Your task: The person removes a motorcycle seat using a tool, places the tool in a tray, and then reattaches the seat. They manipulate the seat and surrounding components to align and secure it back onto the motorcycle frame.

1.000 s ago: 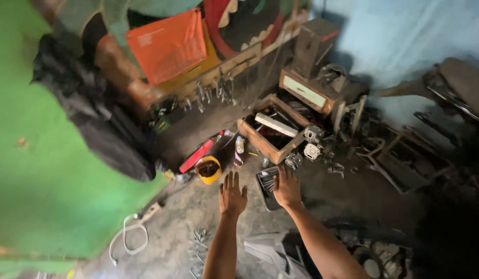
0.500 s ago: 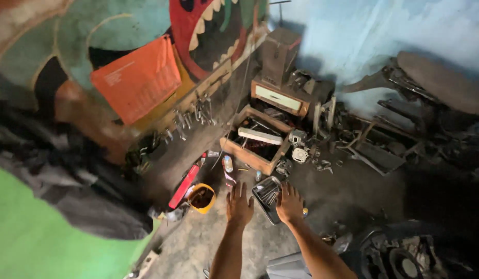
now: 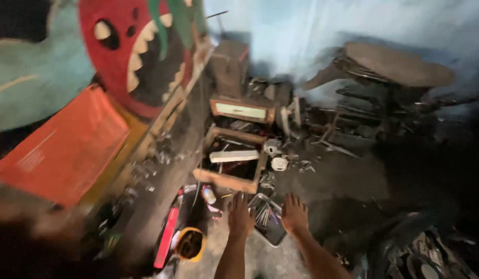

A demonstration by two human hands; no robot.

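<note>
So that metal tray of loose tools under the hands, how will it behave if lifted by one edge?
The metal tray looks shallow, so its loose tools would probably slide and spill. Being metal, likely stiff and fairly heavy.

Left hand point(image 3: 240, 217), right hand point(image 3: 294, 214): both hands outstretched, fingers spread, empty.

We're seeing two hands: left hand point(image 3: 240, 216) and right hand point(image 3: 294, 214), both spread flat, holding nothing. We're counting one metal tray point(image 3: 273, 235) of small tools, too blurred to count singly. One open wooden crate point(image 3: 230, 181), one wooden drawer box point(image 3: 240, 110) behind it. One yellow tub point(image 3: 190, 244), one long red tool point(image 3: 166, 237), one orange panel point(image 3: 64, 147). We're skipping the loose metal parts: too cluttered to count.
</note>
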